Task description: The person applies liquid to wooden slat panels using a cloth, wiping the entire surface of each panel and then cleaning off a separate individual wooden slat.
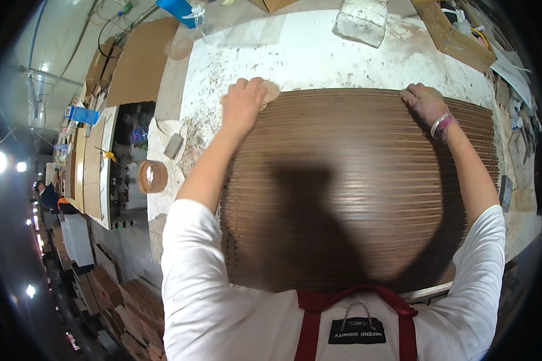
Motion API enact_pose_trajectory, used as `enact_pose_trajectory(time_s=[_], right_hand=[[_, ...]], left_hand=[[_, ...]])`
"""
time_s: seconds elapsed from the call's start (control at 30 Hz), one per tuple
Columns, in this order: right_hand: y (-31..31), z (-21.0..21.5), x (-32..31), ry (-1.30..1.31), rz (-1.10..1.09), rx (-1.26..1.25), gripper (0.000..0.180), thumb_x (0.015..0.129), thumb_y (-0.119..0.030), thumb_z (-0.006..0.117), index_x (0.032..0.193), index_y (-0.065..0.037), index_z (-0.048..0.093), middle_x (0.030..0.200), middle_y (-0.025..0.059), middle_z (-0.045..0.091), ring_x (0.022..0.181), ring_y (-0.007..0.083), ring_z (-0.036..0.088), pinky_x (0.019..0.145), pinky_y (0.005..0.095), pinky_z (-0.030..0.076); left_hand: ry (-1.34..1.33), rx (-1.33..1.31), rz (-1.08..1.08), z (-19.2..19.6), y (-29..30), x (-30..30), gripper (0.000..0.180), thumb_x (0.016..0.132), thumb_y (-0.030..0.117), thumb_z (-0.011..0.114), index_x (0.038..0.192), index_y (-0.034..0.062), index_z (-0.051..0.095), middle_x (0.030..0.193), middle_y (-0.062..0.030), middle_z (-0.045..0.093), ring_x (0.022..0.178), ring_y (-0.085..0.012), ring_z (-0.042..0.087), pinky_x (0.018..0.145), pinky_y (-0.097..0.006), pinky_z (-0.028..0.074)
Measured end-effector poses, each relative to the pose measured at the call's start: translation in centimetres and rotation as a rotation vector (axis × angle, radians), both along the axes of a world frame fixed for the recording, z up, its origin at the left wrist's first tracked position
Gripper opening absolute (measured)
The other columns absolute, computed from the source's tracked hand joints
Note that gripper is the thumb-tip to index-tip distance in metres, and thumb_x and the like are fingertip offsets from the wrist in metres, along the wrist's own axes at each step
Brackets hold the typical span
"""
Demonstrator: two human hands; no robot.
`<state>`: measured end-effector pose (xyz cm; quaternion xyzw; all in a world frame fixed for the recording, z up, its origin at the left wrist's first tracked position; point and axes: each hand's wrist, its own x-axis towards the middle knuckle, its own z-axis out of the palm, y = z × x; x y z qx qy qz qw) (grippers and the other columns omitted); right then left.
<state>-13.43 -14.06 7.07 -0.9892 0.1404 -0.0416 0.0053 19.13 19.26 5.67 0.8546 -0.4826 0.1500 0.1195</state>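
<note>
A large brown slatted wooden panel lies flat on a white, stained workbench in front of me. My left hand presses a small tan pad onto the panel's far left corner. My right hand rests palm-down on the far right edge of the panel, fingers curled over it; a bracelet sits on that wrist. My shadow falls across the panel's middle.
A whitish lumpy cloth bundle lies at the bench's far side, a wooden box with cables at far right. A roll of brown tape and small block sit left of the bench. Cardboard stacks lie below left.
</note>
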Motion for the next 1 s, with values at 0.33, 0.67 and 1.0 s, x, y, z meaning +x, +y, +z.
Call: enact_pose_trajectory(time_s=[0.33, 0.67, 1.0], right_hand=[[0.5, 1.2, 2.5, 0.063, -0.437, 0.611, 0.029, 0.093, -0.035, 0.057, 0.100, -0.008, 0.064, 0.085, 0.0121, 0.062, 0.079, 0.0256, 0.055, 0.074, 0.0350, 0.044], [0.7, 0.8, 1.8, -0.099, -0.521, 0.659, 0.033, 0.089, -0.037, 0.061, 0.088, -0.005, 0.066, 0.075, 0.0108, 0.060, 0.073, 0.0218, 0.054, 0.072, 0.0346, 0.045], [1.1, 0.2, 0.9, -0.118, -0.344, 0.350, 0.031, 0.089, -0.037, 0.056, 0.091, -0.008, 0.069, 0.091, 0.0167, 0.068, 0.087, 0.0343, 0.063, 0.079, 0.0398, 0.048]], left_hand=[[0.413, 0.079, -0.019, 4.0, -3.4, -2.3, 0.033, 0.099, 0.037, 0.044, 0.119, 0.0153, 0.059, 0.110, -0.0124, 0.059, 0.102, -0.0333, 0.057, 0.083, -0.048, 0.050], [0.051, 0.260, 0.138, 2.9, 1.3, 0.4, 0.027, 0.096, 0.031, 0.052, 0.116, 0.0165, 0.062, 0.107, -0.0140, 0.059, 0.096, -0.0344, 0.056, 0.082, -0.047, 0.048], [0.401, -0.061, 0.218, 2.2, 6.2, 5.1, 0.037, 0.098, 0.031, 0.049, 0.126, 0.0094, 0.057, 0.116, -0.0138, 0.062, 0.108, -0.0306, 0.058, 0.090, -0.043, 0.046]])
